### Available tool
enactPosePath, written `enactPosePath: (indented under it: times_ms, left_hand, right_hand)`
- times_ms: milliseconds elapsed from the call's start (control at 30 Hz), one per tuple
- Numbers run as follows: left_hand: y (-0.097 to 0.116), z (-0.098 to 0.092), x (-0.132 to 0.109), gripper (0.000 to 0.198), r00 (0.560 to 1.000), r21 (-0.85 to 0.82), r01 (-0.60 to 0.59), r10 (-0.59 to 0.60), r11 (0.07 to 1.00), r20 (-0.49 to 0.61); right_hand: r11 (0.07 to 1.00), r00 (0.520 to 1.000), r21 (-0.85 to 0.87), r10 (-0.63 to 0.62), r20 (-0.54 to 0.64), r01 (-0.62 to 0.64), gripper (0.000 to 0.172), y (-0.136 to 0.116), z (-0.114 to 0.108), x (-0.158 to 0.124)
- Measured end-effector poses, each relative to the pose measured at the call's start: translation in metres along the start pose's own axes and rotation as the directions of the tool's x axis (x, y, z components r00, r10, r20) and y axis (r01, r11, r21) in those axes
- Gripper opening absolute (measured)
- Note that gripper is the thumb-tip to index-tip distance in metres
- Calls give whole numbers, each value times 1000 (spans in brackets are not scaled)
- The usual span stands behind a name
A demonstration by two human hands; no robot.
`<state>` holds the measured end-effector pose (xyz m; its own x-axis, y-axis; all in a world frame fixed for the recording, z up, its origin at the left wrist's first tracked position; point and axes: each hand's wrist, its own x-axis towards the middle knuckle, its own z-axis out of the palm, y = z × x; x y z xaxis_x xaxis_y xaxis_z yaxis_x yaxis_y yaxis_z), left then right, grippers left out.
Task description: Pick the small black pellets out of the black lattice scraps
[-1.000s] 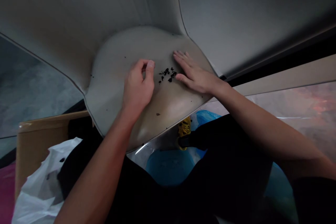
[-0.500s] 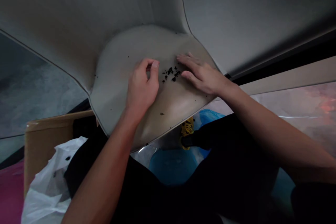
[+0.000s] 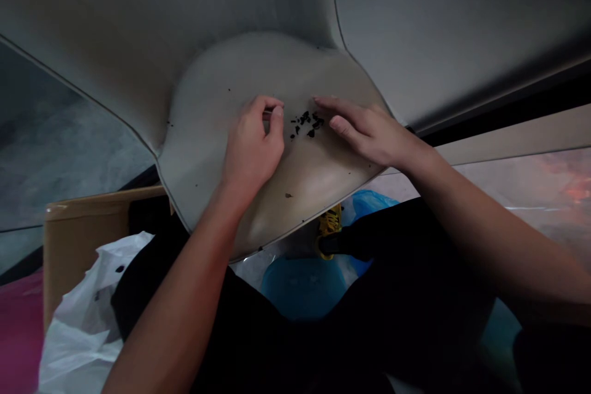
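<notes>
Small black flakes (image 3: 305, 118) lie in a loose cluster on the seat of a pale grey upholstered chair (image 3: 203, 129). To their left is my left hand (image 3: 253, 144), its fingers curled in and the thumb close to the index finger. Whether anything is held there is hidden. On the other side, my right hand (image 3: 375, 135) has its fingers stretched out, palm side down, with the fingertips beside the flakes. A small brownish fragment (image 3: 289, 196) sits nearer the front of the seat, and a few dark specks are scattered around.
At the left stands a cardboard box (image 3: 69, 228), with a white plastic bag (image 3: 87, 326) and something pink (image 3: 21, 326) by it. Below the seat are a blue basin (image 3: 302, 292), a yellow shoe (image 3: 329, 225) and a blue plastic bag (image 3: 372, 202).
The view has shifted slightly. My right hand has drawn back a little to the right, and its fingers are closer together. The flakes lie in a slightly tighter group.
</notes>
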<state>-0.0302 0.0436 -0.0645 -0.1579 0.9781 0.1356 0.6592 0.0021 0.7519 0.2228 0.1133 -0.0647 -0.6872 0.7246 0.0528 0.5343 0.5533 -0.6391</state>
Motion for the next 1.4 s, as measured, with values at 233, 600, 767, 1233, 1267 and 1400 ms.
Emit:
enactPosePath:
  times_ms: [233,600,767,1233,1267,1400]
  left_hand:
    - [-2,-3,-1,26,993,97,84,-91,992,72]
    - [-5,-11,-3,26,990,110,30,-45,994,135]
    - [-11,-8,-1,26,990,103,-40,25,994,137]
    - [-11,-8,-4,23,988,112,-68,51,991,149]
    - [-11,-8,-3,23,988,119,-66,48,991,149]
    - [-10,-8,-3,23,987,134,-72,52,988,150]
  right_hand:
    - [1000,1000,8,-7,10,7,90,-7,-2,-2]
    - [1000,998,17,25,57,-26,88,1,1,-5]
    - [995,996,104,0,85,-9,75,-9,-4,-13]
    - [971,996,227,59,68,-74,63,-17,-4,-20]
    - [963,997,259,71,34,-77,63,-14,-3,-17]
    - [935,988,341,132,-74,-99,64,2,4,-3]
